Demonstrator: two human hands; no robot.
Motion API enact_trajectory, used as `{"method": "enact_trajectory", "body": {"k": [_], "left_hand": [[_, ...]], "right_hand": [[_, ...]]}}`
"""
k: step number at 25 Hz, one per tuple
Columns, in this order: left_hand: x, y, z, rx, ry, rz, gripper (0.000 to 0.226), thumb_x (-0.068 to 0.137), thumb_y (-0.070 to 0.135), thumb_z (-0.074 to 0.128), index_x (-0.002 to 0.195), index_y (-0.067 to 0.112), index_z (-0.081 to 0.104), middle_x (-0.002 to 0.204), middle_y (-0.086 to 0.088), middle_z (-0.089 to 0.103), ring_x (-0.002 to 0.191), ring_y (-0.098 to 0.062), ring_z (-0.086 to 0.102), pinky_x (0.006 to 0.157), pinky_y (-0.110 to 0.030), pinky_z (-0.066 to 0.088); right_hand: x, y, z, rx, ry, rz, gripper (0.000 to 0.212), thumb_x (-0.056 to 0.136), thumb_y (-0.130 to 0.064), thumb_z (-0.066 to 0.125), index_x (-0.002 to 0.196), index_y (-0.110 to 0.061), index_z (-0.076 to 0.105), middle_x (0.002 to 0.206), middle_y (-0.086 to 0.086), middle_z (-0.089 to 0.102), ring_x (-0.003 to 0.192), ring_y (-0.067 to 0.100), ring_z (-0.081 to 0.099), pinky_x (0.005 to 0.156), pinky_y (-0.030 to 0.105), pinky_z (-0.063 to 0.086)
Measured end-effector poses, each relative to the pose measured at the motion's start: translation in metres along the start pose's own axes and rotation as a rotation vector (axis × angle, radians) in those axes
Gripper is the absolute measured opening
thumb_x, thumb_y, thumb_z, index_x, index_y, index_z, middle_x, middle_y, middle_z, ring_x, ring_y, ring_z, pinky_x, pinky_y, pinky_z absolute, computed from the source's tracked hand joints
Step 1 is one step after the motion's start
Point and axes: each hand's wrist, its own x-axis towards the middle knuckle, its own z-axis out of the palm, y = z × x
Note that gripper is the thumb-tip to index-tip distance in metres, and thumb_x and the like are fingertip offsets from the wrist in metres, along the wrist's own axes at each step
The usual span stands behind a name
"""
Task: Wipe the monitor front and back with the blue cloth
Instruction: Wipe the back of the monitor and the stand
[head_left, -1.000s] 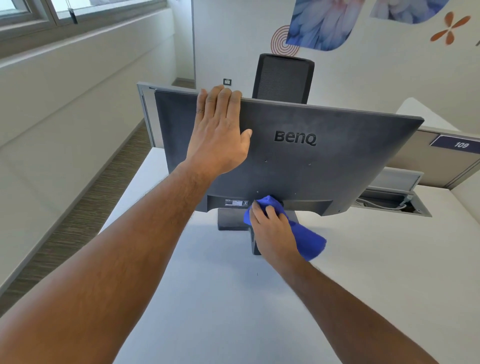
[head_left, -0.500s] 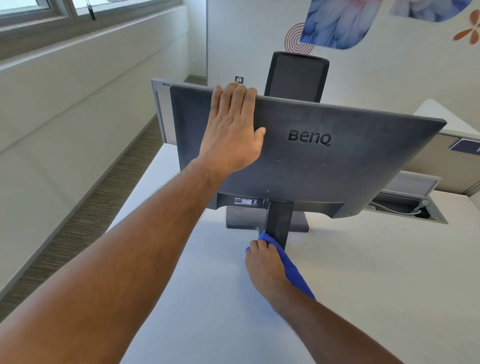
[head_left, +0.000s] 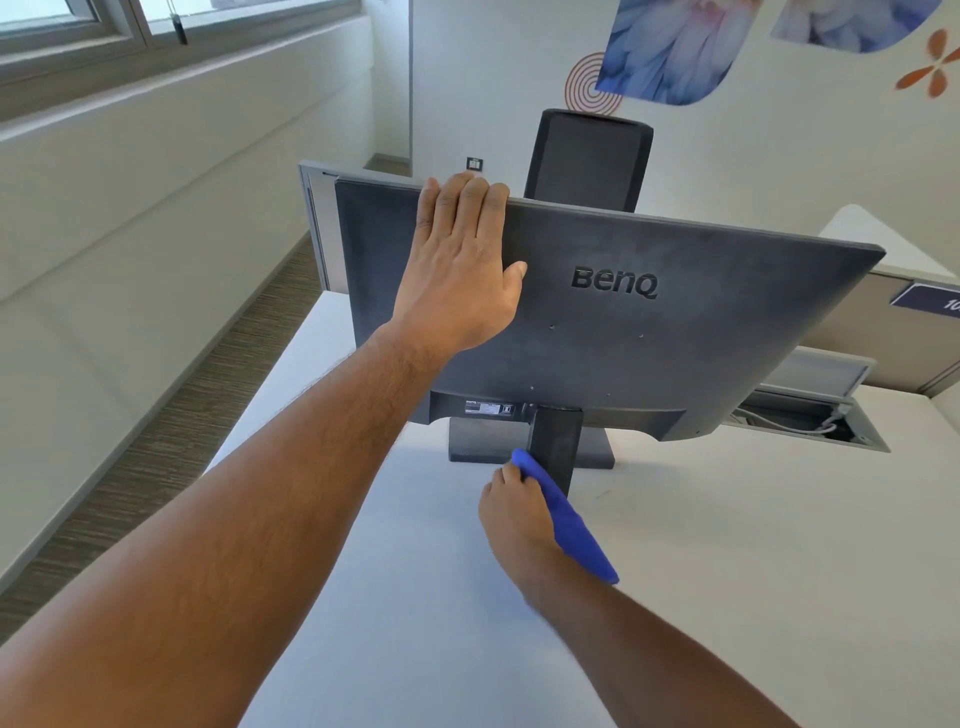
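Observation:
A dark grey BenQ monitor stands on the white desk with its back towards me; the screen side is hidden. My left hand lies flat on the upper left of the back, its fingers hooked over the top edge. My right hand grips the blue cloth and presses it against the left side of the black stand neck, just above the stand base.
A black office chair back rises behind the monitor. A grey partition runs along the desk's far edge. An open cable tray with white cables sits at the right. Carpeted floor lies left of the desk.
My right hand moved the cloth down from the monitor's lower back edge onto the stand neck and now rubs its left side. My left hand stayed on the top edge.

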Motion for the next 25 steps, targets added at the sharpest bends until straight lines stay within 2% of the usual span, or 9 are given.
{"method": "enact_trajectory", "body": {"k": [2,5,8,11,14,17,20,23,25], "left_hand": [[0.0,-0.001,0.0,0.0,-0.003,0.002,0.067,0.092,0.046,0.053,0.148,0.013,0.033,0.15,-0.009,0.036,0.148,-0.03,0.024,0.127,-0.051,0.005],[0.001,0.001,0.0,-0.001,0.008,0.005,0.067,0.092,0.045,0.053,0.147,0.012,0.034,0.149,-0.009,0.037,0.148,-0.03,0.025,0.127,-0.051,0.005],[0.002,0.003,0.002,-0.001,0.007,0.0,0.067,0.092,0.045,0.053,0.147,0.012,0.033,0.149,-0.01,0.037,0.148,-0.031,0.024,0.128,-0.05,0.003],[0.002,0.003,0.003,-0.005,0.02,-0.005,0.067,0.091,0.044,0.053,0.146,0.011,0.034,0.148,-0.01,0.038,0.148,-0.031,0.026,0.127,-0.05,0.003],[0.002,0.003,0.002,-0.011,0.029,-0.004,0.067,0.09,0.043,0.052,0.145,0.011,0.035,0.147,-0.01,0.038,0.148,-0.031,0.025,0.128,-0.049,0.002],[0.002,0.002,0.002,-0.009,0.024,-0.002,0.066,0.09,0.043,0.052,0.146,0.011,0.034,0.148,-0.009,0.038,0.148,-0.03,0.025,0.128,-0.049,0.002],[0.001,0.001,0.001,-0.003,0.02,-0.001,0.066,0.091,0.044,0.053,0.146,0.012,0.034,0.148,-0.009,0.038,0.148,-0.03,0.025,0.128,-0.049,0.003],[0.001,0.002,0.001,-0.003,0.02,-0.001,0.066,0.092,0.044,0.053,0.147,0.013,0.034,0.149,-0.009,0.037,0.148,-0.03,0.025,0.128,-0.049,0.002],[0.001,0.002,0.001,-0.005,0.018,-0.001,0.066,0.092,0.044,0.053,0.147,0.013,0.034,0.149,-0.009,0.037,0.148,-0.03,0.025,0.128,-0.049,0.002]], "right_hand": [[-0.015,-0.004,0.019,0.084,0.006,-0.038,0.041,0.095,-0.011,0.062,0.134,-0.001,0.052,0.13,0.017,0.055,0.122,0.032,0.049,0.092,0.039,0.051],[-0.039,0.007,0.035,0.345,0.067,-0.041,0.027,0.094,-0.011,0.054,0.121,-0.011,0.057,0.12,0.007,0.059,0.116,0.028,0.053,0.092,0.038,0.05],[-0.056,0.032,0.042,0.618,0.28,0.152,0.015,0.084,-0.014,0.057,0.098,-0.016,0.062,0.1,0.0,0.061,0.097,0.025,0.059,0.073,0.035,0.052],[-0.049,0.068,0.031,0.79,0.571,0.434,0.029,0.079,-0.006,0.065,0.107,-0.012,0.063,0.103,0.005,0.057,0.091,0.028,0.056,0.062,0.036,0.05],[-0.028,0.092,0.002,0.897,0.715,0.493,0.033,0.086,-0.002,0.064,0.117,-0.011,0.056,0.108,0.005,0.054,0.093,0.027,0.054,0.065,0.036,0.049],[-0.011,0.076,0.0,0.871,0.638,0.428,0.034,0.084,-0.002,0.064,0.115,-0.014,0.055,0.112,0.004,0.051,0.095,0.026,0.055,0.071,0.033,0.051],[-0.017,0.041,0.03,0.845,0.485,0.348,0.036,0.078,-0.003,0.067,0.11,-0.016,0.058,0.106,0.001,0.049,0.09,0.021,0.056,0.065,0.027,0.052],[-0.034,0.025,0.061,0.81,0.284,0.299,0.026,0.085,-0.01,0.065,0.106,-0.022,0.057,0.108,-0.005,0.048,0.087,0.014,0.057,0.062,0.021,0.05],[-0.039,0.027,0.07,0.832,0.207,0.319,0.018,0.087,-0.01,0.058,0.1,-0.023,0.055,0.106,-0.009,0.045,0.082,0.013,0.054,0.061,0.023,0.047]]}}
